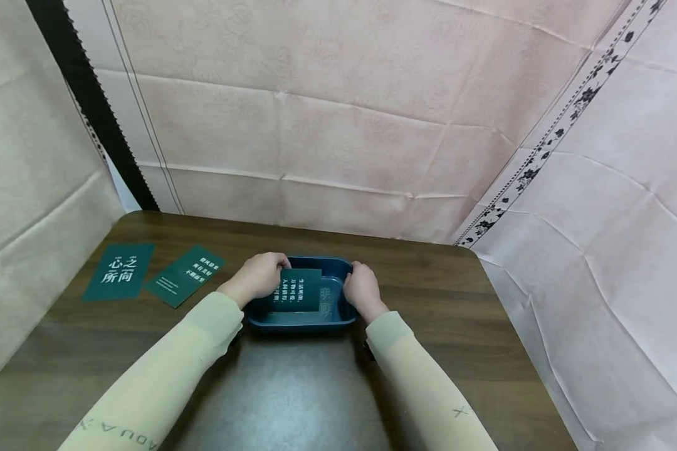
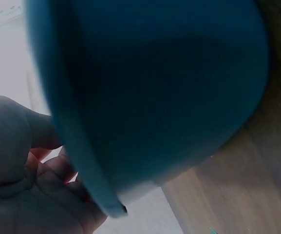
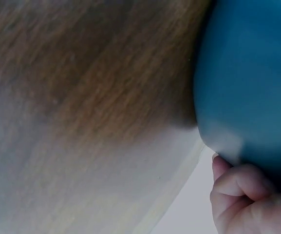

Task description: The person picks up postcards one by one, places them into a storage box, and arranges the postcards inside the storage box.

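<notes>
A dark blue rectangular tray [image 1: 299, 327] stands between my two hands on the table. My left hand [image 1: 261, 275] grips its left rim; in the left wrist view the thumb is outside against the tray's edge [image 2: 84, 141] and some fingertips are hidden. On the opposite side my right hand [image 1: 363, 289] holds the right rim, its curled fingers [image 3: 240, 183] close against the tray's outer wall [image 3: 247, 87]. Inside the tray lies a dark green card [image 1: 310, 285] with white printed characters, its left part partly covered by my left hand.
Two more green printed cards lie left of the tray: one with large characters [image 1: 118, 272] and one set at an angle [image 1: 186, 275]. Beneath everything is a brown wooden table [image 1: 429, 351]. Pale patterned cloth [image 1: 316, 125] hangs behind and at both sides.
</notes>
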Tool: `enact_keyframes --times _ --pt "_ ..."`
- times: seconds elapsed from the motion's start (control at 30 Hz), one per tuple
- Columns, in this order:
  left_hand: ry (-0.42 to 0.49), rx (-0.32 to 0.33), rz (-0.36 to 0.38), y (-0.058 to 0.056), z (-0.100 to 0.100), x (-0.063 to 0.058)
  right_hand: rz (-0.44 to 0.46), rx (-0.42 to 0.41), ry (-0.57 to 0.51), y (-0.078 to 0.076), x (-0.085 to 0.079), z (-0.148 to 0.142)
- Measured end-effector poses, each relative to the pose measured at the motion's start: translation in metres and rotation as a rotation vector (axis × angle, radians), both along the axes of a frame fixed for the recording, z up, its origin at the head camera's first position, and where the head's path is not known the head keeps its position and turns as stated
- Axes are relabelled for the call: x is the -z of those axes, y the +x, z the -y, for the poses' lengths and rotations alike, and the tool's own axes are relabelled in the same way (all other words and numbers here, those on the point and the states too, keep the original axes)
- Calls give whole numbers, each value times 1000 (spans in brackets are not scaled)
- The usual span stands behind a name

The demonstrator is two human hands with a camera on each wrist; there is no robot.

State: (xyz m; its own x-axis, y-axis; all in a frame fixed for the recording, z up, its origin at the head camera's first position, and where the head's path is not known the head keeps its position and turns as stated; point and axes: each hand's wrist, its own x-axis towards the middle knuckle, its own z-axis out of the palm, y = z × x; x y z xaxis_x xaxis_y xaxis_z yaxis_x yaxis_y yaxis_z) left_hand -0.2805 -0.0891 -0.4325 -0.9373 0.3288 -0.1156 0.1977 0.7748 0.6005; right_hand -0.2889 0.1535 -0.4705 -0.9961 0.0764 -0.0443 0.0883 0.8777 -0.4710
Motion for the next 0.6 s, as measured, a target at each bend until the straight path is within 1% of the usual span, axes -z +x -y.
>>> enact_keyframes --times 0.23,0.53,0.6 --pt "-51 28 -14 0 0 7 -4 -6 -11 0 1 0" --pt "-87 67 -9 1 -1 10 5 2 -28 -1 1 -1" --pt "-103 85 -3 1 -1 11 6 2 -27 -1 2 -1"
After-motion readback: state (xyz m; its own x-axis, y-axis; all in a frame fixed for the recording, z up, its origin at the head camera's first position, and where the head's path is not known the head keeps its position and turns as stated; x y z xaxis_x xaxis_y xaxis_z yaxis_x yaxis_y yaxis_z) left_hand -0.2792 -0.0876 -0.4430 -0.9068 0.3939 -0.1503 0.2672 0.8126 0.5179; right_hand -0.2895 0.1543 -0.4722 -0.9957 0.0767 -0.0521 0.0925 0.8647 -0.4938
